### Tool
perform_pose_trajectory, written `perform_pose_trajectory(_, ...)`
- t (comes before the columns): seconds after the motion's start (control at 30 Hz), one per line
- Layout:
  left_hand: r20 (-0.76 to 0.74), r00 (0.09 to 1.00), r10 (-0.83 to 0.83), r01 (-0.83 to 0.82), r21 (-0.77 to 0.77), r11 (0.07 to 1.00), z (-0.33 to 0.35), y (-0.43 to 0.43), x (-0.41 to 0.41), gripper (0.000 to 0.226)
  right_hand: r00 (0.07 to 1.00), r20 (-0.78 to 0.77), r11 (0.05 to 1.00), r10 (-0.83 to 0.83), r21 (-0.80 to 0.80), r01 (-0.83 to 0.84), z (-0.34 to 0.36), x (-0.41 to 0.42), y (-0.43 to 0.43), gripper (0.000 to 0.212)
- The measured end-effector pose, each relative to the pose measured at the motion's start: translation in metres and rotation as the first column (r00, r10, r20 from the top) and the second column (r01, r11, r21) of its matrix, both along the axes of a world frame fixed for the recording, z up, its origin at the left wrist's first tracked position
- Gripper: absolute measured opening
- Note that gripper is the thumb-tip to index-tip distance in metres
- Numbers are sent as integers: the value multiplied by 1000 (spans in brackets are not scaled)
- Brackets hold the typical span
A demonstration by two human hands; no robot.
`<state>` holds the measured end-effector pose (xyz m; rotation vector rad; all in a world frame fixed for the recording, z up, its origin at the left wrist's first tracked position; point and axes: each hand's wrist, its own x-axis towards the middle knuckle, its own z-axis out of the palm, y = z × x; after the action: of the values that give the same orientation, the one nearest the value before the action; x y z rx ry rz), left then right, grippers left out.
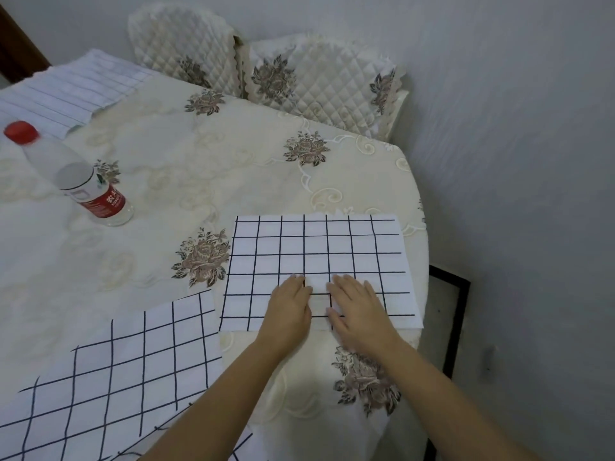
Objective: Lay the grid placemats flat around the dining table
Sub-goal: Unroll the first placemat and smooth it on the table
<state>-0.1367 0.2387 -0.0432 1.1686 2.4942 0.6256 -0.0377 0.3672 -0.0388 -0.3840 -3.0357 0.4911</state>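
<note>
The person is smoothing a white rectangular placemat with dark grid lines (316,247), which is lying near the right edge of the round, cream-clothed surface (199,161). The left hand (289,307) and the right hand (357,311) are pressing side by side on its near half, with the fingers (346,284) straight and flat, gripping nothing. The mat is looking nearly flat, so this is likely the final pressing-out. A second grid placemat (116,377) is lying just beside it on the left. Next, the hands are probably needing to sweep outward toward the corners, then lift away for another place. A white striped cloth (73,88) is lying at the far side, beyond a clear plastic bottle with a red cap (86,184).
</note>
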Motion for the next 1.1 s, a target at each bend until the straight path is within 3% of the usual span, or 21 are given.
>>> perform_pose_trajectory(0.13,33,994,101,-100,-39,994,-7,13,-10,50,998,58,988,-6,-156,15,-4,-43,-18,61)
perform_pose_trajectory(0.23,4,987,158,-158,-36,987,-14,17,-21,50,997,53,993,-49,-106,55,-14,-63,-17,56)
perform_pose_trajectory(0.4,-79,983,166,-173,-91,981,-22,29,-52,75,995,63,997,-76,3,76,-28,-87,9,53)
perform_pose_trajectory(0.7,-185,964,193,-235,-244,941,-22,44,-106,74,983,131,991,-127,46,122,-32,-123,47,66)
perform_pose_trajectory(0.83,-207,931,300,-347,-249,905,-25,29,-131,67,955,137,964,-265,60,259,-31,-113,81,70)
perform_pose_trajectory(0.93,-208,920,333,-381,-267,885,-24,15,-145,56,915,167,930,-366,82,357,-30,-91,110,62)
perform_pose_trajectory(1.1,-259,881,396,-446,-176,878,-21,11,-144,54,858,196,879,-475,62,472,-22,-68,129,55)
